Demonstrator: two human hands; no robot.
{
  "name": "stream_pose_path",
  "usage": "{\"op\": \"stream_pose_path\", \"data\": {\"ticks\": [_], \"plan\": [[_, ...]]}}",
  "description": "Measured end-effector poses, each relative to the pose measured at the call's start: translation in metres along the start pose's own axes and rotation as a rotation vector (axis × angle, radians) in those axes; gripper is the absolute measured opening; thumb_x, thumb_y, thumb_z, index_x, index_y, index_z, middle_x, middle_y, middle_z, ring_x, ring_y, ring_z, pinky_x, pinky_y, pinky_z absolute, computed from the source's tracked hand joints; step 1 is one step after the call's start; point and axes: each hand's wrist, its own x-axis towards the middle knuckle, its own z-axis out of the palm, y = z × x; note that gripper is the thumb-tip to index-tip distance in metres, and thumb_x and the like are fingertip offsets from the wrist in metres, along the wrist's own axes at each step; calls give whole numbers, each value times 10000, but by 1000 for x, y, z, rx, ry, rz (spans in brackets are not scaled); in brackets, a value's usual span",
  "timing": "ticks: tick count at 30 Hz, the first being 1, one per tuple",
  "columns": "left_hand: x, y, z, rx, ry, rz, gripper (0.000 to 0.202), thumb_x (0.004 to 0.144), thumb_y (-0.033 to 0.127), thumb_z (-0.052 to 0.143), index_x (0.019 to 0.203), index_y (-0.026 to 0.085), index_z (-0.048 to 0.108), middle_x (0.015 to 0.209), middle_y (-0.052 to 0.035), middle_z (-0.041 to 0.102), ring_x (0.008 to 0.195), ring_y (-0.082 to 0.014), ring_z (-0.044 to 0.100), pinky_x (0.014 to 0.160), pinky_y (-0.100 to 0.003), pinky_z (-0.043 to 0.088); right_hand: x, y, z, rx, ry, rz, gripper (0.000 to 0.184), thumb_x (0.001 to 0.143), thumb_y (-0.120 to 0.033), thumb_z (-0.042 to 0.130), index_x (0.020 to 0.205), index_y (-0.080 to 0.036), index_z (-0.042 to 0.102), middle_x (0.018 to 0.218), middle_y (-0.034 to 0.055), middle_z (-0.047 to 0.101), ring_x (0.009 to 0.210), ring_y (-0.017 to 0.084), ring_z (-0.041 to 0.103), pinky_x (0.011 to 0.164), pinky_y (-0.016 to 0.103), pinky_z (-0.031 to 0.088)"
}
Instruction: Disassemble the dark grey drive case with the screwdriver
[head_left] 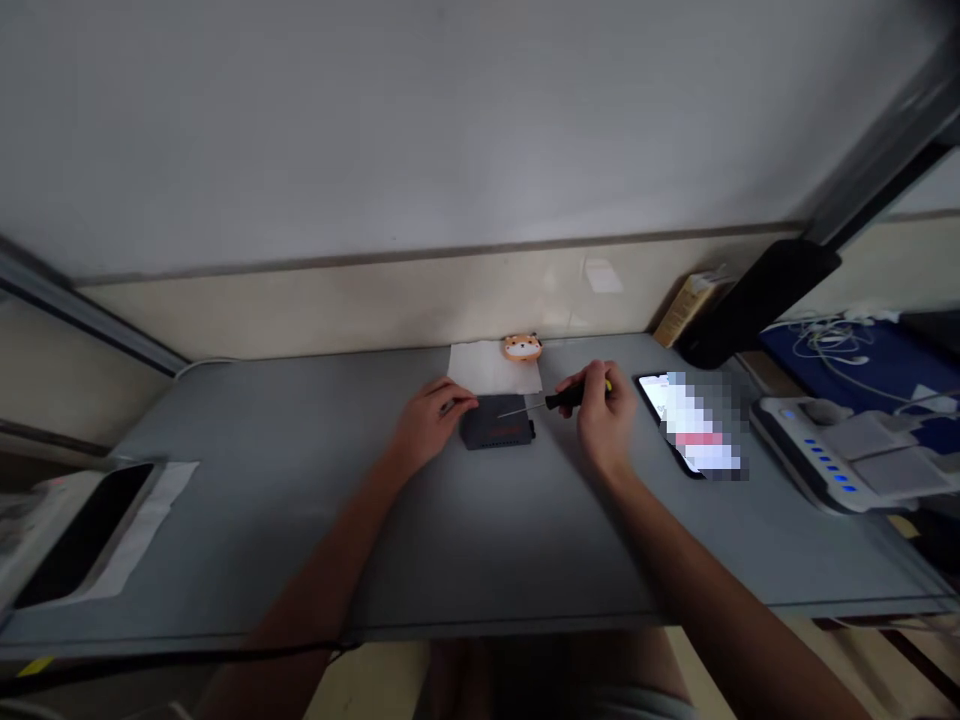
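A small dark grey box-shaped device [497, 424] with red markings lies on the grey table [300, 480]. My left hand [431, 420] rests on its left end, steadying it. My right hand [604, 410] grips a screwdriver [559, 400] with a black handle; its thin metal shaft points left, with the tip over the top of the device. Just behind the device lies a white sheet of paper [491, 365], and a small orange animal-shaped figure [523, 347] sits at its far edge.
A phone [675, 420] with a lit screen lies right of my right hand. A white unit with blue lights [825, 460] and cables sit at far right. A black lamp base [750, 300] stands at back right. A dark-screened device [82, 530] lies at left.
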Motion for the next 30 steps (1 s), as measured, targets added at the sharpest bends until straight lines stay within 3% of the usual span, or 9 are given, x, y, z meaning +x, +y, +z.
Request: {"op": "stream_pose_path", "data": {"ticks": [3, 7, 15, 23, 30], "plan": [[25, -11, -9, 51, 59, -109, 179, 965, 371, 656, 877, 254, 759, 905, -28, 705, 794, -197, 637, 770, -317, 531, 4, 1, -1, 9, 18, 35, 541, 890, -720, 585, 682, -228, 493, 589, -4, 670, 407, 98, 524, 409, 243, 417], [47, -19, -6, 111, 75, -131, 113, 930, 299, 708, 850, 241, 764, 916, -34, 693, 848, -213, 654, 814, -334, 528, 6, 1, -2, -13, 38, 55, 531, 879, -700, 615, 673, -219, 522, 588, 2, 669, 402, 102, 537, 406, 245, 432], [27, -21, 14, 217, -3, -11, 134, 998, 278, 667, 959, 218, 780, 980, -52, 716, 976, -221, 671, 934, -349, 517, 1, -9, -2, -97, 29, -23, 447, 929, -587, 618, 665, -240, 521, 585, -2, 673, 406, 131, 559, 419, 279, 444], [27, -23, 15, 209, 7, -50, 140, 1008, 269, 660, 973, 210, 782, 989, -53, 725, 955, -219, 672, 917, -347, 515, -5, -17, 2, -172, 31, -82, 432, 967, -538, 587, 648, -257, 513, 587, -1, 675, 419, 145, 569, 431, 296, 440], [28, -26, 15, 197, 17, -84, 106, 992, 232, 672, 995, 208, 775, 1018, -60, 732, 950, -220, 695, 914, -353, 545, -4, -12, 1, -180, 53, -123, 468, 936, -599, 609, 640, -244, 528, 595, -1, 659, 407, 118, 515, 418, 284, 424]]}}
